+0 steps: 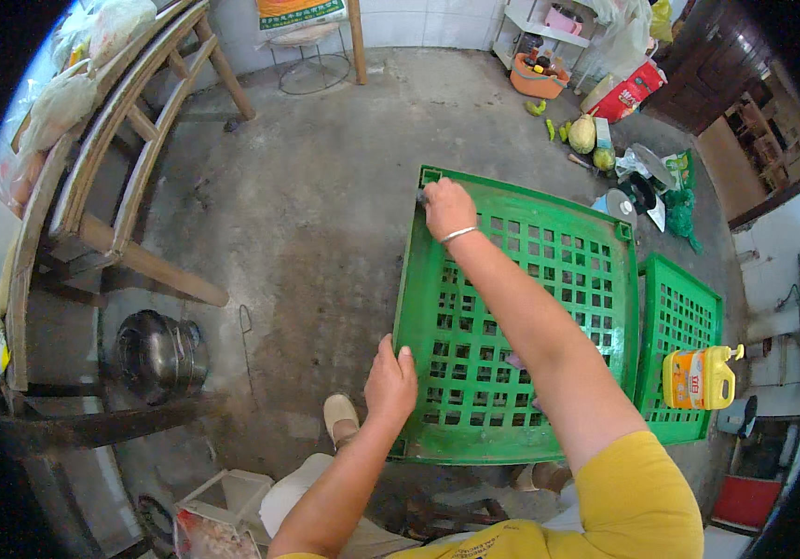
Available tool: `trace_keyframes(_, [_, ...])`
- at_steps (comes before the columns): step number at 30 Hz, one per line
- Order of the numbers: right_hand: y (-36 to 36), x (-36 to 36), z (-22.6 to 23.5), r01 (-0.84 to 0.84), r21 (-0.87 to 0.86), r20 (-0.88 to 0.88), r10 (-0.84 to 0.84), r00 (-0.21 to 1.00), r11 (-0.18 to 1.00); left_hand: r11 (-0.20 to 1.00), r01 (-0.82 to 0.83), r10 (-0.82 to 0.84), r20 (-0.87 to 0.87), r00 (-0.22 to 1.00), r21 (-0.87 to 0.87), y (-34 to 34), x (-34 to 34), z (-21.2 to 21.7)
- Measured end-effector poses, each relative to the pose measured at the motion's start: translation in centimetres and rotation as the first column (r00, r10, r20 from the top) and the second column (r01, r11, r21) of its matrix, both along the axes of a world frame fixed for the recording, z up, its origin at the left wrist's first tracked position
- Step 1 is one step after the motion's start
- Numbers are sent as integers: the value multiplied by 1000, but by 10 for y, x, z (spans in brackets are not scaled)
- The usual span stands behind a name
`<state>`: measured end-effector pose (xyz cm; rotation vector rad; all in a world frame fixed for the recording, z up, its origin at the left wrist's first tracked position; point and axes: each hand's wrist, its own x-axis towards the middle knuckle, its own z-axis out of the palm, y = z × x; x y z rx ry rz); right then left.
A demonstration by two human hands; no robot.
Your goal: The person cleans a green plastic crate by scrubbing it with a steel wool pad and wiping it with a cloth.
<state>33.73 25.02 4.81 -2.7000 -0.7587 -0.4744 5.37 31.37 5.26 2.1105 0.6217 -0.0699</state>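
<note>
A large green plastic crate [521, 438] with a grid of square holes lies in front of me, a raised lip around it. My left hand [390, 384] is at its near left edge, fingers along the outside and thumb by the rim, gripping the side. Farther off, my right hand [450, 207] presses at the far left corner with its fingers curled. A sliver of something greyish shows by those fingertips, too hidden to name. My right forearm crosses over the grid and covers part of it.
A second green crate [670, 321] stands at the right, with a yellow jug [698, 377] on it. Wooden frame furniture [143, 126] and a dark metal pot [153, 354] are at left. Squashes [582, 135], an orange basket [537, 79] and bags lie at the far right.
</note>
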Motion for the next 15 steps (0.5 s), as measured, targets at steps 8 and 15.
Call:
trace_keyframes(8, [-43,3,12,-142,-192,-63,133,989,971,1000,-6,5,-35,999,-22,4,4,11])
trace_keyframes(15, [-103,35,10,265,-163,-153,-290,945,950,997,1,-4,-32,999,-74,4,7,0])
